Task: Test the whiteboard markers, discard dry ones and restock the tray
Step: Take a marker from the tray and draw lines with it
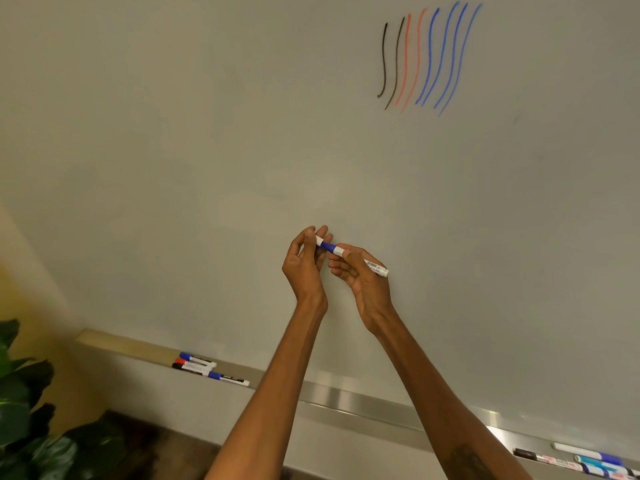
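Note:
In front of the whiteboard (207,150) both hands hold one white marker with a blue cap (332,248). My left hand (306,261) pinches the capped end with its fingertips. My right hand (356,275) grips the white barrel, whose tail end sticks out to the right. The cap appears seated on the marker. Wavy test strokes (429,57) in black, red and blue mark the board's upper right. On the metal tray (346,401) below, several markers (207,368) lie at the left and several more markers (588,462) at the far right.
A dark leafy plant (31,410) fills the lower left corner beside a yellow wall (20,289). The tray's middle stretch shows bare metal.

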Demonstrator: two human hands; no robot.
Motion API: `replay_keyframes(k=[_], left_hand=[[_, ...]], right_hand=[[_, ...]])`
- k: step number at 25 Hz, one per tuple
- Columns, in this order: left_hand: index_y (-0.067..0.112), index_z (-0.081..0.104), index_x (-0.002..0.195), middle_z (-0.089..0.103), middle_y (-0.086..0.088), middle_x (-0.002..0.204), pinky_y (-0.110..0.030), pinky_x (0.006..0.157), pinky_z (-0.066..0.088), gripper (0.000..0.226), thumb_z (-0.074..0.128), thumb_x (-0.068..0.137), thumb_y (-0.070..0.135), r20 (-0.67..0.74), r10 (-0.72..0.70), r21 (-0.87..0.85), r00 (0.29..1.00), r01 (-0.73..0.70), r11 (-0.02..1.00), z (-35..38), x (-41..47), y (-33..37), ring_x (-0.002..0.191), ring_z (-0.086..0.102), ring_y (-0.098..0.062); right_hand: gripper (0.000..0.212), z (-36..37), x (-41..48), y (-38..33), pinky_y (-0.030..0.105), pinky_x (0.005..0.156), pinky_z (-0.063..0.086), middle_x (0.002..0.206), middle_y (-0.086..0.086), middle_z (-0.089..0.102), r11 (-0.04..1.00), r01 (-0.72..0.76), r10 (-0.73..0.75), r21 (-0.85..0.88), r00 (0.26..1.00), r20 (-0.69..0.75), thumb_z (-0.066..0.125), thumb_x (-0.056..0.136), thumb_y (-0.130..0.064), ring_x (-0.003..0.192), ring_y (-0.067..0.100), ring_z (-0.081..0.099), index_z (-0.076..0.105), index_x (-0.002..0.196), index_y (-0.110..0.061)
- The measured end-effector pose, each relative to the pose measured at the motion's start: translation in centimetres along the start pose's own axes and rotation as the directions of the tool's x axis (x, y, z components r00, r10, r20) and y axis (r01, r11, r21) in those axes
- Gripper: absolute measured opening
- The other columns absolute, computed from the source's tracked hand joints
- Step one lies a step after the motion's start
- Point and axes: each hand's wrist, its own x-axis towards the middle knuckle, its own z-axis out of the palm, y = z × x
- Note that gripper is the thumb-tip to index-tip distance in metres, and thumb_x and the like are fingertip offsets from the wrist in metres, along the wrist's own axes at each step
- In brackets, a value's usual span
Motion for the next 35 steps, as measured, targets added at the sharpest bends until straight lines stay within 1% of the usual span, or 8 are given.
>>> replay_keyframes(k=[5, 10, 16, 20, 24, 28, 31, 35], left_hand=[[0.013, 0.061, 0.132, 0.073, -0.008, 0.117, -0.034, 0.093, 0.057, 0.034, 0.053, 0.101, 0.027, -0.018, 0.018, 0.053, 1.000, -0.017, 0.998, -2.4, -0.6, -0.3, 0.106, 0.071, -0.022], [0.013, 0.063, 0.129, 0.074, -0.006, 0.115, -0.034, 0.094, 0.057, 0.032, 0.050, 0.103, 0.027, -0.073, 0.014, 0.058, 0.997, -0.010, 0.998, -5.1, -0.6, -0.4, 0.107, 0.071, -0.023], [0.009, 0.061, 0.132, 0.074, -0.007, 0.114, -0.034, 0.092, 0.058, 0.036, 0.050, 0.102, 0.026, -0.124, 0.016, 0.056, 0.992, -0.009, 0.998, -8.6, -0.5, -0.2, 0.106, 0.071, -0.024], [0.011, 0.063, 0.130, 0.076, -0.005, 0.108, -0.031, 0.089, 0.058, 0.034, 0.050, 0.103, 0.026, -0.149, -0.002, 0.121, 0.989, 0.020, 0.992, -12.4, -0.3, 0.3, 0.103, 0.072, -0.022], [0.012, 0.064, 0.127, 0.076, -0.009, 0.107, -0.030, 0.088, 0.059, 0.031, 0.050, 0.103, 0.025, -0.238, -0.005, 0.134, 0.971, 0.038, 0.990, -16.7, 0.0, 1.0, 0.100, 0.073, -0.023], [0.010, 0.066, 0.124, 0.076, -0.009, 0.103, -0.031, 0.084, 0.060, 0.028, 0.050, 0.103, 0.021, -0.387, -0.013, 0.153, 0.922, 0.078, 0.985, -21.5, -0.2, 1.5, 0.092, 0.074, -0.020], [0.010, 0.067, 0.122, 0.077, -0.007, 0.100, -0.035, 0.088, 0.059, 0.028, 0.050, 0.103, 0.020, -0.489, -0.055, 0.149, 0.870, 0.146, 0.978, -25.6, -0.7, 1.5, 0.095, 0.074, -0.023], [0.010, 0.070, 0.117, 0.078, -0.003, 0.095, -0.032, 0.083, 0.060, 0.026, 0.055, 0.101, 0.022, -0.549, -0.103, 0.211, 0.829, 0.257, 0.943, -30.4, -2.1, 1.6, 0.092, 0.074, -0.023]], right_hand=[[0.016, 1.4, -0.7, 1.9, 0.032, 0.081, 0.060, 0.094, 0.013, 0.075, 0.999, 0.001, -0.001, -0.042, 1.000, 0.002, 0.065, 0.092, -0.010, 0.083, 0.026, 0.073, 0.069, 0.106, -0.005], [0.018, 2.6, -1.1, 4.3, 0.031, 0.079, 0.061, 0.093, 0.011, 0.076, 0.997, -0.019, 0.017, -0.075, 0.999, -0.031, 0.067, 0.090, -0.011, 0.080, 0.026, 0.073, 0.070, 0.107, -0.006], [0.011, 4.6, -2.3, 7.2, 0.030, 0.075, 0.060, 0.085, 0.010, 0.076, 0.996, -0.020, 0.020, -0.085, 1.000, -0.002, 0.070, 0.088, -0.010, 0.074, 0.022, 0.072, 0.073, 0.098, -0.012], [0.011, 6.0, -3.0, 9.8, 0.029, 0.074, 0.060, 0.084, 0.007, 0.076, 0.989, -0.044, 0.051, -0.142, 0.997, 0.049, 0.069, 0.090, -0.010, 0.074, 0.021, 0.072, 0.072, 0.098, -0.015], [0.018, 7.6, -4.1, 13.4, 0.034, 0.080, 0.059, 0.096, 0.016, 0.074, 0.973, -0.198, 0.213, -0.120, 0.969, 0.126, 0.067, 0.092, -0.018, 0.084, 0.028, 0.071, 0.073, 0.107, -0.010], [0.029, 8.3, -5.3, 17.4, 0.039, 0.087, 0.057, 0.107, 0.019, 0.072, 0.907, -0.415, 0.422, -0.078, 0.889, 0.176, 0.055, 0.098, -0.024, 0.092, 0.033, 0.069, 0.070, 0.114, -0.005], [0.024, 8.6, -6.0, 20.3, 0.042, 0.090, 0.057, 0.108, 0.015, 0.073, 0.861, -0.458, 0.499, -0.222, 0.846, 0.190, 0.060, 0.096, -0.018, 0.095, 0.036, 0.070, 0.071, 0.113, -0.004], [0.019, 9.9, -7.4, 24.2, 0.036, 0.087, 0.059, 0.105, 0.005, 0.075, 0.732, -0.388, 0.605, -0.561, 0.749, 0.271, 0.061, 0.096, -0.031, 0.088, 0.021, 0.074, 0.073, 0.107, -0.021]])
